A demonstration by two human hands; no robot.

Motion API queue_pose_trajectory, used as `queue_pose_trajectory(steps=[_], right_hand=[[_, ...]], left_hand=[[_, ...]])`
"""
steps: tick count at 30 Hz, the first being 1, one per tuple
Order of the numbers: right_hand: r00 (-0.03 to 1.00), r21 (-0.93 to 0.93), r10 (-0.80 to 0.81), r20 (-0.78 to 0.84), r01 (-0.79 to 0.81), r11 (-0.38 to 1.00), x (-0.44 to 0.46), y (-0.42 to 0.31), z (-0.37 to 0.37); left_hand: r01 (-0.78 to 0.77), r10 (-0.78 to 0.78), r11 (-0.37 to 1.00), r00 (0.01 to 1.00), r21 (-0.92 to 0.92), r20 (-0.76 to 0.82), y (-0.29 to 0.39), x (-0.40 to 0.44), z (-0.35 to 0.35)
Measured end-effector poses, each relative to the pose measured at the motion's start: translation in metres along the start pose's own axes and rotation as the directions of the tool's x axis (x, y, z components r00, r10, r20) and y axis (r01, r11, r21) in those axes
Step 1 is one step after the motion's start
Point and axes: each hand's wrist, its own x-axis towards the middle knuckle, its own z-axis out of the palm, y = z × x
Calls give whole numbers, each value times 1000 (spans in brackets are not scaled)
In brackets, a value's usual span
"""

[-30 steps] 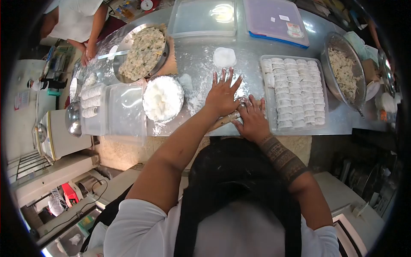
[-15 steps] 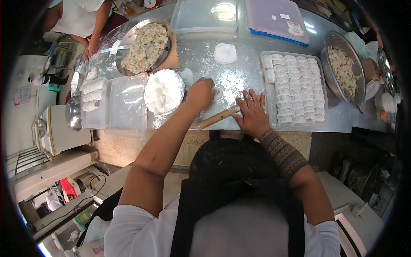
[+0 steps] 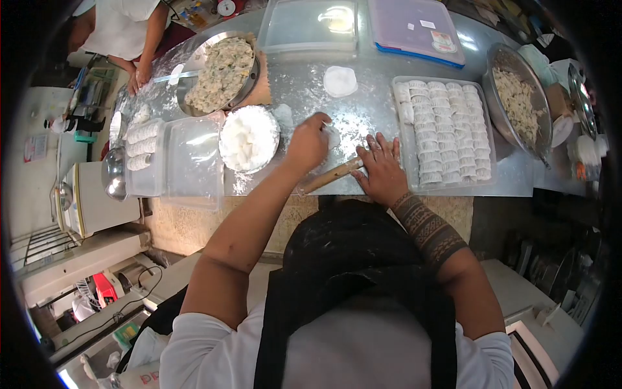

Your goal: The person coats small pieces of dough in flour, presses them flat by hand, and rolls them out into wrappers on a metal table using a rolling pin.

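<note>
My left hand is closed, its fingers pinching the edge of a small, thin dough wrapper on the floured metal table. Part of that wrapper is hidden by the fingers. My right hand lies flat with fingers spread, over the end of a wooden rolling pin near the table's front edge. To the left stands a bowl of floured dough pieces. A finished round wrapper lies farther back. Beside my right hand sits a tray of pleated dumplings in rows.
A metal pan of chopped filling stands back left, and another bowl of filling at far right. Plastic lids lie at the back. A smaller dumpling container is at left. Another person's hands rest at the far left edge.
My left hand has turned slightly, and more of the dough wrapper shows beside its fingers. The right hand and rolling pin have barely moved.
</note>
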Motion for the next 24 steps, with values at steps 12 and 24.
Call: queue_pose_trajectory(steps=[12, 24], right_hand=[[999, -21, -14, 52, 15, 1000, 5, -1, -7], [1000, -23, 28, -11, -28, 999, 115, -5, 4]], left_hand=[[187, -144, 982, 859, -40, 491, -8, 22, -2], [408, -301, 885, 868, -224, 394, -35, 23, 11]])
